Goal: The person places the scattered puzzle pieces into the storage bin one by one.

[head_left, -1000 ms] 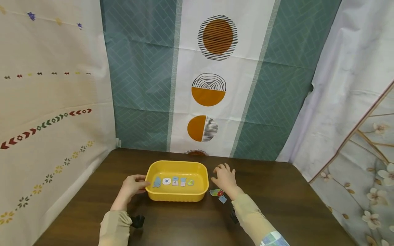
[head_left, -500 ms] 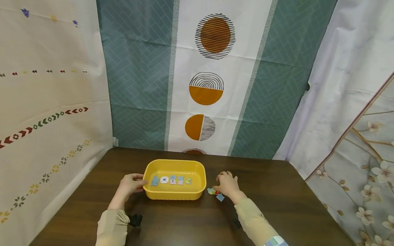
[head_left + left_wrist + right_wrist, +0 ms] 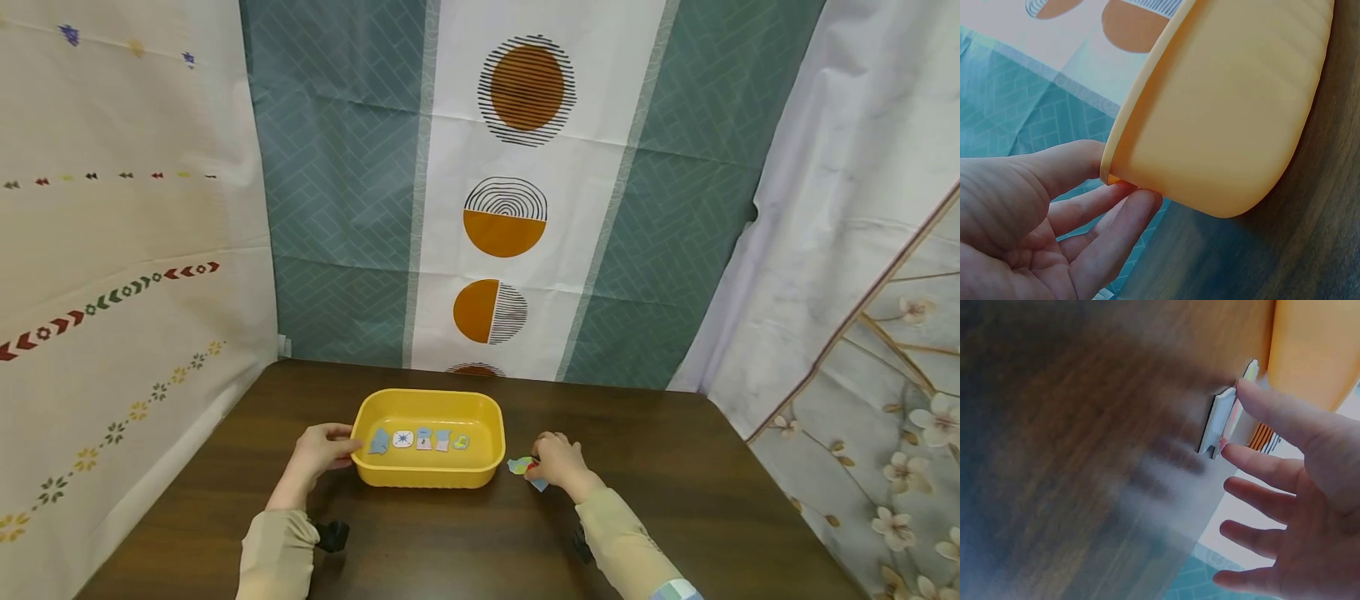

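My left hand (image 3: 318, 454) grips the left rim of a yellow plastic tray (image 3: 427, 477); in the left wrist view the thumb is on the rim and the fingers are beneath it. Inside the tray several small flat printed pieces lie in a row, among them a white one with a blue star (image 3: 402, 438). Just right of the tray, my right hand (image 3: 561, 462) has its thumb and index fingertip at opposite ends of a flat red and green piece (image 3: 517, 465), partly hidden by the fingers. Close beside it lies a pale blue piece (image 3: 1217, 419). The other right fingers are spread.
The dark wooden table (image 3: 435, 542) carries everything. A patterned curtain (image 3: 487, 250) hangs behind the table's far edge, with cloth on both sides. A black strap mount (image 3: 332, 536) sits at the left wrist.
My right hand has come down from above the loose pieces, and its thumb and index finger now meet the red and green one. The left hand stays on the tray rim.
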